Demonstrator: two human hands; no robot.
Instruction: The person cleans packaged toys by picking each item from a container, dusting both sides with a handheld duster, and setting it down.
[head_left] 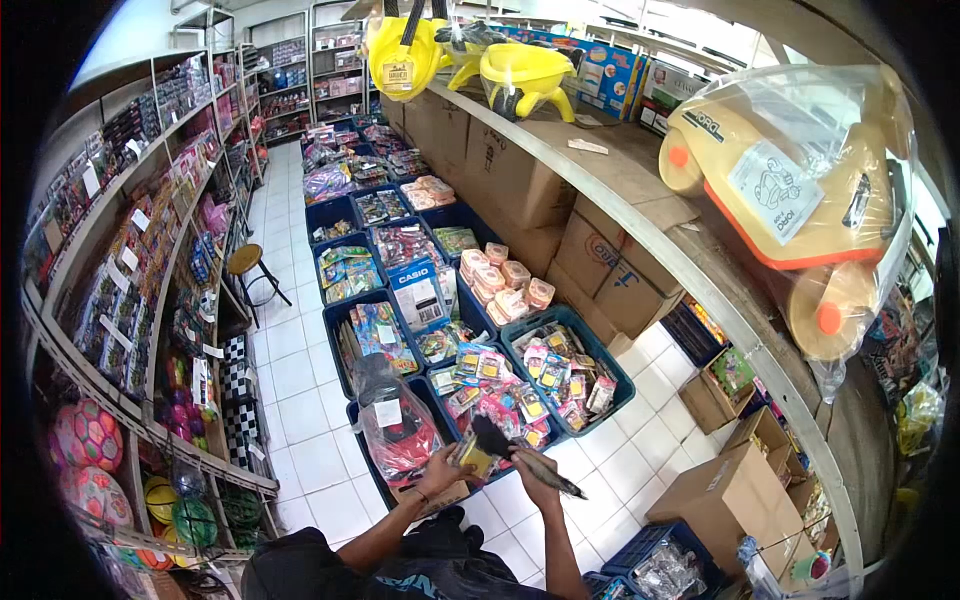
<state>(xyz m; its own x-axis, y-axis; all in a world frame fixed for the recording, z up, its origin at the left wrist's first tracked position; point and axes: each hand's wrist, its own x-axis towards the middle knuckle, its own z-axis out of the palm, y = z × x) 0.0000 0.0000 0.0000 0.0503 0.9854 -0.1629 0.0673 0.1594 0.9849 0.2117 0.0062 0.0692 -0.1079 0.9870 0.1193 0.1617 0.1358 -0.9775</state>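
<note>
In my right hand (535, 476) is a brush with dark bristles (491, 437). Its handle points down to the right, and the bristles lie against or just over a small yellow packaged item (474, 461). My left hand (443, 473) grips that item at its left side; its exact kind is too small to make out. Just beyond my hands, a blue crate (452, 372) holds several blister-packed toys. To the left, a red item in a clear plastic bag (398, 425) sits in another crate.
Rows of blue crates with packaged goods run away over the white tiled floor (300, 410). Crowded shelves (150, 250) line the left, with a stool (247, 262) beside them. At the right, a shelf edge (640, 215) carries a bagged ride-on toy (790, 190); cardboard boxes (735, 510) stand below.
</note>
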